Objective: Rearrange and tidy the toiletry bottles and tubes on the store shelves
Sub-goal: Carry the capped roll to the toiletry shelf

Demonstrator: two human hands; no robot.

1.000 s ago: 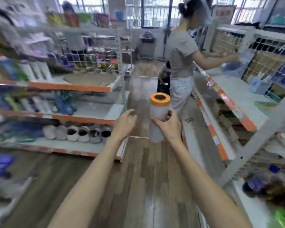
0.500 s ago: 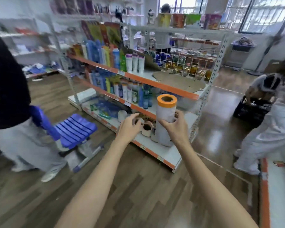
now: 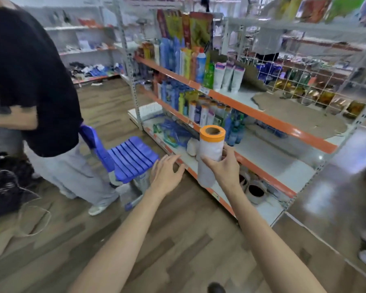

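The right hand (image 3: 221, 166) grasps the white roll (image 3: 210, 154) upright around its middle, orange cap uppermost, in front of the bottom shelf (image 3: 268, 206). The left hand (image 3: 166, 173) hangs relaxed, holding nothing. Risk: the one-handed hold may slip, and the blue chair (image 3: 131, 156) crowds the approach. Beyond, packed bottles (image 3: 205, 113) could topple if knocked.

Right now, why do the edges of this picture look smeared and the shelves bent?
Head view: the wide-angle lens bows the shelf rails toward the edges; blur softens the person in black and the corners, while the roll in the right hand stays fairly sharp; window glare shines on the floor.
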